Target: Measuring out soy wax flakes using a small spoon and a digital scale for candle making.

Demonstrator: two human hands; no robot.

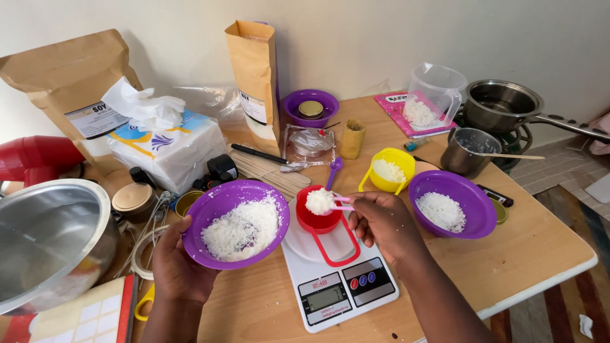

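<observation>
Over the scale (340,279) near the worktop's front edge, right hand (381,222) pinches a heaped pink spoon (324,202) above the red cup (318,219); left hand (178,267) grips the purple bowl (235,225) just left.

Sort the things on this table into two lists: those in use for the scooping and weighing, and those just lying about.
In use:
left hand holding purple bowl of white flakes
right hand holding pink spoon
red cup
white scale

Lying about:
yellow cup
second purple bowl
tissue pack
steel pan
</observation>
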